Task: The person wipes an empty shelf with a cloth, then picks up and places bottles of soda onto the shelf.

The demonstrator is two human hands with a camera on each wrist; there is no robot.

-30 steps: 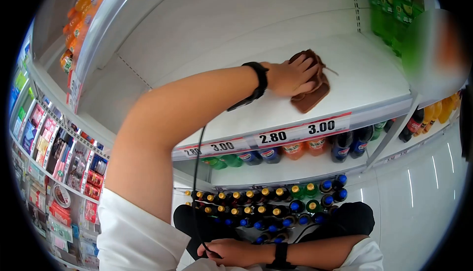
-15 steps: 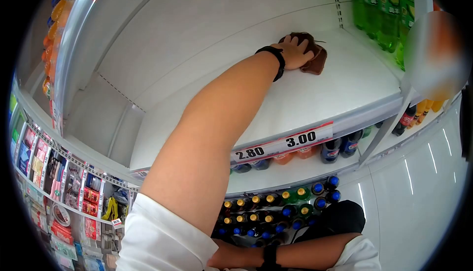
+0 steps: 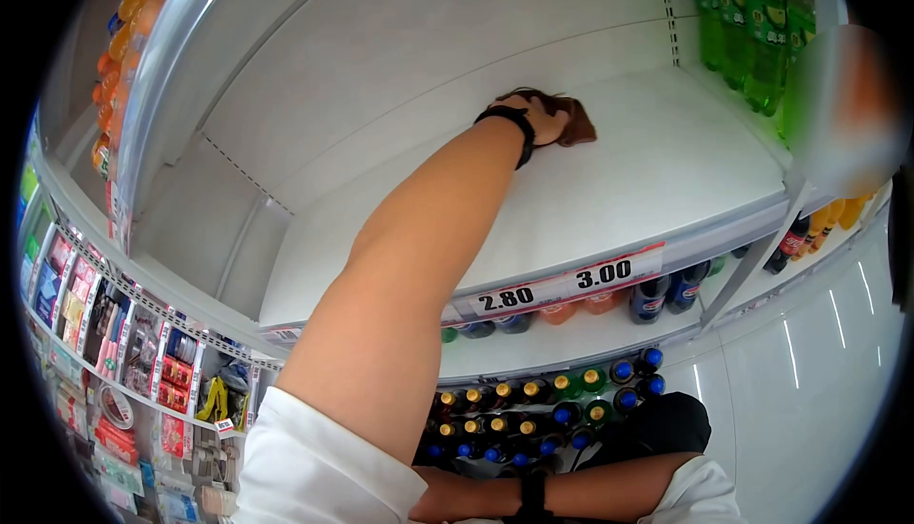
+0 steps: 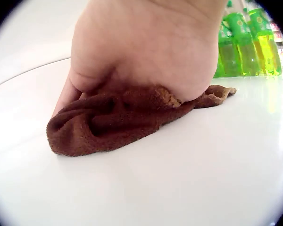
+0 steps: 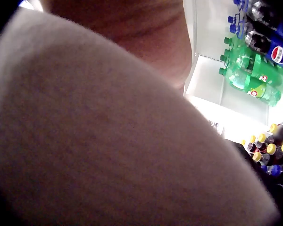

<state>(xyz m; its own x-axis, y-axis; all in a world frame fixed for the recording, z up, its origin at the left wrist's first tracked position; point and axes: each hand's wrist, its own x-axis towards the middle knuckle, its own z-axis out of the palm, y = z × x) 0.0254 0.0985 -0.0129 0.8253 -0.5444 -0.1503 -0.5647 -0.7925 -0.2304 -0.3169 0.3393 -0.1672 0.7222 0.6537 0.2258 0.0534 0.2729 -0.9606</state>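
In the head view my left hand (image 3: 538, 122) reaches deep onto a white shelf (image 3: 657, 162) and grips a brown cloth (image 3: 578, 127) against its surface, near the back panel. The left wrist view shows the cloth (image 4: 108, 122) bunched in folds below the palm, with a frayed tan edge; most of the fingers are hidden. My right hand (image 3: 449, 495) lies low across the lap, its fingers hidden behind the left arm and sleeve. Blurred skin and a pale curved surface fill most of the right wrist view.
Green soda bottles (image 3: 762, 48) stand at the shelf's right end. Price labels (image 3: 571, 281) line its front edge, with bottles on the level below. Capped bottles (image 3: 533, 391) crowd the floor before the knees. At left are orange bottles (image 3: 119, 67) and racks of packaged goods (image 3: 176, 381).
My left hand first went farther back on the shelf with the cloth, then moved left along the back. The right forearm stays across the lap, its hand now mostly covered.
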